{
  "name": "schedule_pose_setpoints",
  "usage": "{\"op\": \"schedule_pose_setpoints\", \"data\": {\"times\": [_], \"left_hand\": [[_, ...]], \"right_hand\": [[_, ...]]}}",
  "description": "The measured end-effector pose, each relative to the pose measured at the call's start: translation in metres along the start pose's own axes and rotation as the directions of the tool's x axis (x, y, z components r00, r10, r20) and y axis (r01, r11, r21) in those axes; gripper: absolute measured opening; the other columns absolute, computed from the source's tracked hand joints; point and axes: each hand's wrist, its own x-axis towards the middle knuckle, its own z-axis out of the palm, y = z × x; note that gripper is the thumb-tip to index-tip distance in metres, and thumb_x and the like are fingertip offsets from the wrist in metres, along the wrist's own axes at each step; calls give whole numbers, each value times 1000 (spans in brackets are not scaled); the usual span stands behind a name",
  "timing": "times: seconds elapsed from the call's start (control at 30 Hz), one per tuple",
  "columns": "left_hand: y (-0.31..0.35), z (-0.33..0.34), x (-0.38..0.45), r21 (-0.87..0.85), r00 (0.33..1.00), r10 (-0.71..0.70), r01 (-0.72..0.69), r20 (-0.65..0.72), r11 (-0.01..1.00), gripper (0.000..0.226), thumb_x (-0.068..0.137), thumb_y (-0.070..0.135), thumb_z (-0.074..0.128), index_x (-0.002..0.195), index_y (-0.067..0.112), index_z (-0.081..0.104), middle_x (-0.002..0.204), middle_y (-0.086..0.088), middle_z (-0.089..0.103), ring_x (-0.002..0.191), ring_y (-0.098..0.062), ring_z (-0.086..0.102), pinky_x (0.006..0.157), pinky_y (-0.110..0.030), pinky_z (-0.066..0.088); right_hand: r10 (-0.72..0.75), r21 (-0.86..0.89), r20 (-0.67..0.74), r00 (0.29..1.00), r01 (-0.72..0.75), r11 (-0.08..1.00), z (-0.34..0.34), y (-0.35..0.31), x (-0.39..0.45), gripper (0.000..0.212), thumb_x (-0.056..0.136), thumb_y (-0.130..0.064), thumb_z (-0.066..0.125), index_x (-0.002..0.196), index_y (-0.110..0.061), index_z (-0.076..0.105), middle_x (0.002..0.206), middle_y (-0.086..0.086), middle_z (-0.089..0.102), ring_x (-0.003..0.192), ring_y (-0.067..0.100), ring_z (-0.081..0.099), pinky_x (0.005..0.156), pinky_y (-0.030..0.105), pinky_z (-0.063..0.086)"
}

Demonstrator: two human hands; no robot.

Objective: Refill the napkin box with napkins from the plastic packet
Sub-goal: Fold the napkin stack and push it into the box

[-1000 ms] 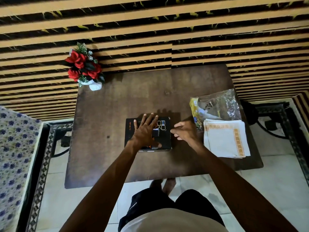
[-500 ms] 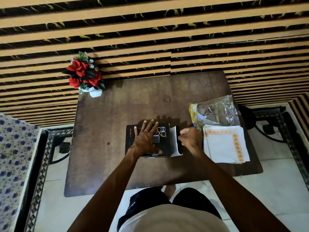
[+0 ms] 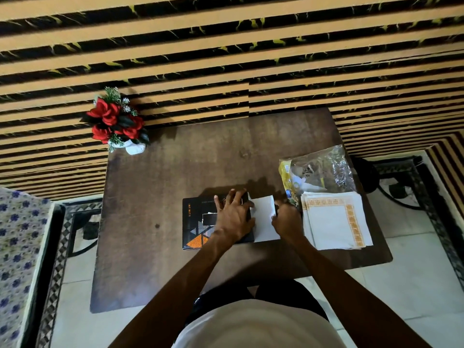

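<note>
Worktop [image 3: 175,172]: napkins [image 3: 336,222] stacked at the right edge, packet [image 3: 319,169] just behind them and touching, flower pot [image 3: 118,121] at the far left corner. Black box [image 3: 198,222] sits mid-worktop toward the near edge with a white flap [image 3: 263,217] swung out on its right side. Left hand [image 3: 233,217] lies flat on the box, fingers spread; right hand [image 3: 286,219] has its fingers closed on the flap's right edge.

On the table [image 3: 155,259]: one black napkin box [image 3: 198,222]; one clear plastic packet [image 3: 319,169]; one stack of white, orange-bordered napkins [image 3: 334,222], sheets too close to count; one pot of red flowers [image 3: 115,121]. Two hands: left hand [image 3: 233,217], right hand [image 3: 286,219].
</note>
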Motion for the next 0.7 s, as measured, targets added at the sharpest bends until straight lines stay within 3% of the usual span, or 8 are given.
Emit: {"op": "schedule_pose_setpoints", "data": {"times": [0.13, 0.27, 0.37, 0.47, 0.57, 0.63, 0.7], "left_hand": [[13, 8, 8, 124, 993, -86, 76, 78, 989, 58, 80, 45, 66, 135, 33, 50, 161, -4, 10, 149, -35, -3, 107, -77, -3], [14, 9, 17, 214, 980, -133, 99, 148, 972, 103, 69, 59, 71, 152, 31, 17, 163, -5, -9, 148, -37, -13, 105, -79, -3], [12, 10, 15, 290, 960, -177, 110, 219, 951, 127, 60, 68, 74, 153, 27, -2, 161, -7, -23, 145, -41, -22, 103, -81, -3], [13, 10, 20, 333, 944, -224, 136, 243, 933, 141, 51, 70, 78, 153, 23, -8, 158, -8, -29, 143, -44, -25, 101, -83, 3], [21, 14, 25, 359, 936, -248, 149, 249, 922, 146, 48, 71, 78, 153, 22, -10, 157, -8, -32, 142, -46, -24, 100, -84, 6], [21, 17, 25, 371, 941, -245, 146, 235, 917, 148, 47, 72, 78, 153, 20, -11, 157, -8, -31, 143, -46, -22, 100, -84, 7], [24, 20, 27, 367, 948, -229, 138, 220, 920, 150, 45, 73, 78, 153, 20, -10, 158, -8, -29, 144, -46, -20, 99, -84, 8]], "right_hand": [[26, -63, 75, 997, -22, 998, -3, 15, 5, 39, 86, -23, 68, 121, -9, 61, 115, 12, 69, 105, 31, 66, 89, 37, 53], [-24, -144, 65, 998, 34, 989, -11, 25, 11, 45, 82, -31, 71, 123, -18, 59, 116, 8, 69, 108, 30, 65, 90, 40, 53], [-5, 39, -159, 987, 12, 999, -20, 37, 5, 33, 82, -32, 67, 109, -16, 63, 110, 9, 67, 104, 32, 60, 84, 40, 50], [250, 227, -320, 914, -182, 957, -43, 64, 3, 46, 82, -25, 67, 124, -10, 55, 126, 16, 57, 117, 37, 52, 97, 47, 43], [477, 304, -179, 861, -412, 859, -66, 126, 12, 82, 71, -32, 75, 141, -12, 36, 143, 21, 44, 131, 43, 41, 106, 56, 37], [498, 353, -40, 867, -454, 818, -66, 176, 20, 105, 52, -43, 80, 142, -18, 32, 142, 18, 46, 131, 40, 45, 105, 58, 39], [456, 451, 85, 886, -442, 775, -82, 199, 18, 96, 48, -45, 84, 132, -20, 44, 128, 13, 59, 117, 35, 58, 97, 53, 49]]}}
